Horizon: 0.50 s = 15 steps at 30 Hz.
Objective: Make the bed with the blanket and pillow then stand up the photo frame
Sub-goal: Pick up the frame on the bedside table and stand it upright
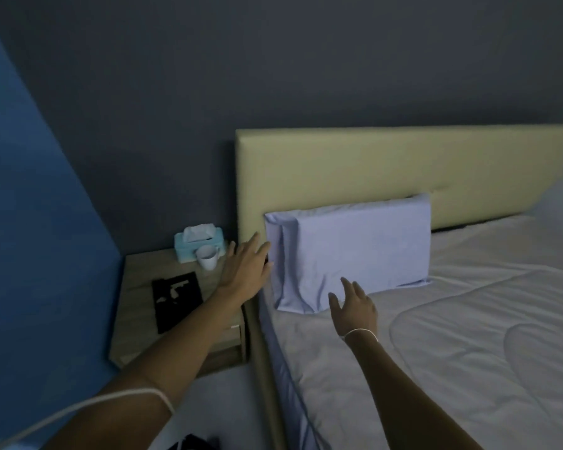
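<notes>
Two open hands reached toward the pillow.
Left hand and right hand had fingers spread, holding nothing; blanket covered bed; frame lay flat on nightstand; tissues filled box beside cup.

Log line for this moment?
pillow at headboard | left hand open at its edge | right hand open | frame flat
</notes>
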{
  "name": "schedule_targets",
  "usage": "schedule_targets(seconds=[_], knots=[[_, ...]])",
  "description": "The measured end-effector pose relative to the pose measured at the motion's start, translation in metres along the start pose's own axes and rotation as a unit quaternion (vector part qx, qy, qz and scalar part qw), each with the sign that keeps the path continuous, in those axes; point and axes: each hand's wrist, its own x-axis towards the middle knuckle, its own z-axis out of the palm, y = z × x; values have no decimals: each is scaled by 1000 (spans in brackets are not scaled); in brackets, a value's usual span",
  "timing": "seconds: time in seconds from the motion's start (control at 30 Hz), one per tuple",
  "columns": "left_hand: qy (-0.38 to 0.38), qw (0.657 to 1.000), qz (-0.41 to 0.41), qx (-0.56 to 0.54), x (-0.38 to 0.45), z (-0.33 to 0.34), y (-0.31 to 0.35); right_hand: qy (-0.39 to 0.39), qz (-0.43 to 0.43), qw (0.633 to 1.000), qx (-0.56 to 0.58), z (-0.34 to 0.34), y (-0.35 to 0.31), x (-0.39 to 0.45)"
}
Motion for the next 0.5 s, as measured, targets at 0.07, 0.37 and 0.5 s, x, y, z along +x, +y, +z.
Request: schedule_targets(seconds=[0.07,0.37,0.5], knots=[[17,999,-28,-14,-7,3,-21,-24,-25,999,-6,12,-20,5],[6,988,-148,-50,-29,13,-138,-113,-115,987,6,78,-128,35],[-4,976,-198,-95,-23,23,-202,-138,-137,981,13,109,-173,44]])
